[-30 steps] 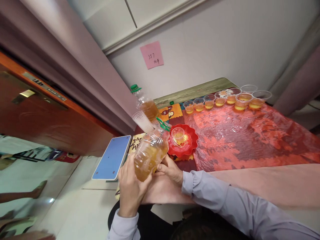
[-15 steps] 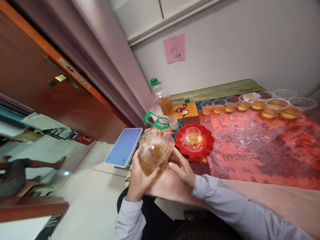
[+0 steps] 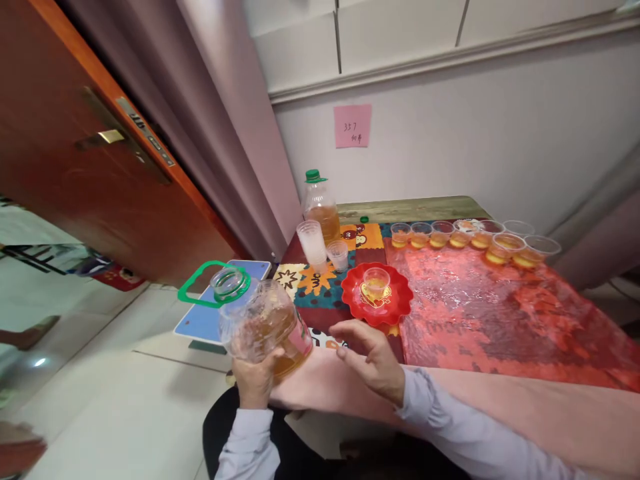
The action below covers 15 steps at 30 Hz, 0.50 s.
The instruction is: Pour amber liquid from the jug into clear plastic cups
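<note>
My left hand (image 3: pixel 254 379) is wrapped round the lower side of a large clear jug (image 3: pixel 270 327) of amber liquid, which is tilted to the left. The jug's mouth is uncapped, with a green handle (image 3: pixel 187 285) round its neck. My right hand (image 3: pixel 369 357) is off the jug, to its right, with thumb and fingers apart and nothing between them. Just beyond that hand, a small clear cup (image 3: pixel 376 283) with yellowish liquid stands in a red scalloped dish (image 3: pixel 350 303).
Near the wall stand a green-capped jug (image 3: pixel 324 217), a stack of clear cups (image 3: pixel 313 243) and a small cup (image 3: pixel 338 255). Several cups of liquid (image 3: pixel 442 237) line the table's back right. A green cap (image 3: pixel 365 219) lies behind. A blue board (image 3: pixel 203 321) is left.
The jug has moved left and tipped further over in my left hand. My right hand has let go of it and opened. The camera view has shifted.
</note>
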### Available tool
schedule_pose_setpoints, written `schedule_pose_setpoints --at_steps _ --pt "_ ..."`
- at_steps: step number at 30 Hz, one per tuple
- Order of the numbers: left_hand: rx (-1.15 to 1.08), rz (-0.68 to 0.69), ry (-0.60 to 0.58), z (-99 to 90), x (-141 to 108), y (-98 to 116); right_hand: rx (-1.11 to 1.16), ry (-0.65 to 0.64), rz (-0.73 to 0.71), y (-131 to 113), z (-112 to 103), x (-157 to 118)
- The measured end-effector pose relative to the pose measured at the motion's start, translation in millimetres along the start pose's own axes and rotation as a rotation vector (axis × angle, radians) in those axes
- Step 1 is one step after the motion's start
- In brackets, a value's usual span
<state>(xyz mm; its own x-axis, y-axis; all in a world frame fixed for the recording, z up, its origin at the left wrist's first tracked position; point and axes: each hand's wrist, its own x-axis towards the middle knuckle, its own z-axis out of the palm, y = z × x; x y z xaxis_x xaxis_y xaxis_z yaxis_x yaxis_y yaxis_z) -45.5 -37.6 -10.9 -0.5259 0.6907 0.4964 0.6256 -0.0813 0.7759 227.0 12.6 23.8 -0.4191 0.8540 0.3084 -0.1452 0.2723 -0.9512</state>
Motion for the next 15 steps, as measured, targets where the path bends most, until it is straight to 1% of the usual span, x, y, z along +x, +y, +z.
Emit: schedule_pose_setpoints --at_steps 3,5,6,8,9,10,12,15 --pt "-0.119 -0.093 0.025 1.5 -3 1 -0.29 0.1 -0.076 -14 -41 11" --pt "-0.156 -0.104 0.023 4.0 -4 1 -0.494 0.186 -0.098 -18 -75 27" --pt "-0.172 -0.103 0.029 5.3 -4 1 -0.592 0.206 -0.093 -17 -91 35" --pt "-0.197 -0.097 0.048 7.3 -4 -2 -0.799 0.193 -0.082 -12 -119 53" --pt "-0.205 -0.095 0.058 7.9 -3 -3 -0.899 0.161 -0.071 -7 -130 61" --pt "-0.208 -0.094 0.067 8.1 -3 -4 -0.99 0.121 -0.054 -2 -138 69" --pt "-0.208 -0.097 0.079 7.9 -3 -6 -1.14 0.02 0.001 7 -146 83" --pt "-0.211 -0.104 0.098 8.1 -2 -9 -1.304 -0.105 0.118 12 -141 99"
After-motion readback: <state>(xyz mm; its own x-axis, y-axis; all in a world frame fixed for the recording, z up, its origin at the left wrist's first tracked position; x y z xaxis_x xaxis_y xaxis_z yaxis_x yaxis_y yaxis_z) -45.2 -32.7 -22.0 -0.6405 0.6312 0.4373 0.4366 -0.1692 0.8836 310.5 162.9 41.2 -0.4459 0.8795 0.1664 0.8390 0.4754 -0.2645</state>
